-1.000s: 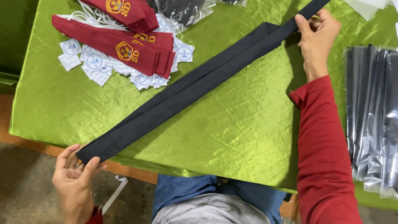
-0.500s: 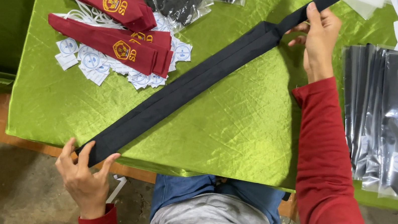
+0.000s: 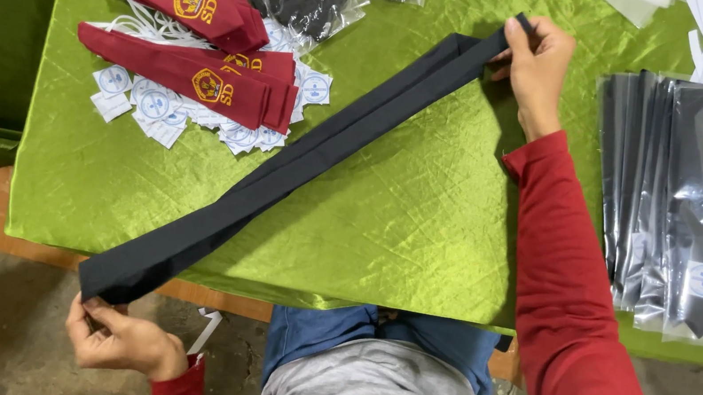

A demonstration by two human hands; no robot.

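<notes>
Black tie (image 3: 302,160) stretched diagonally over green surface (image 3: 419,233), wide end pinched by left hand (image 3: 120,339) past near edge, narrow end gripped by right hand (image 3: 539,69) far right.

A long necktie (image 3: 302,160) lies diagonally across the tabletop (image 3: 419,233), from the near left edge to the far right. Left of it, folded neckties (image 3: 198,63) lie on small paper labels (image 3: 158,102). At the right edge stand bagged neckties (image 3: 691,195).
</notes>
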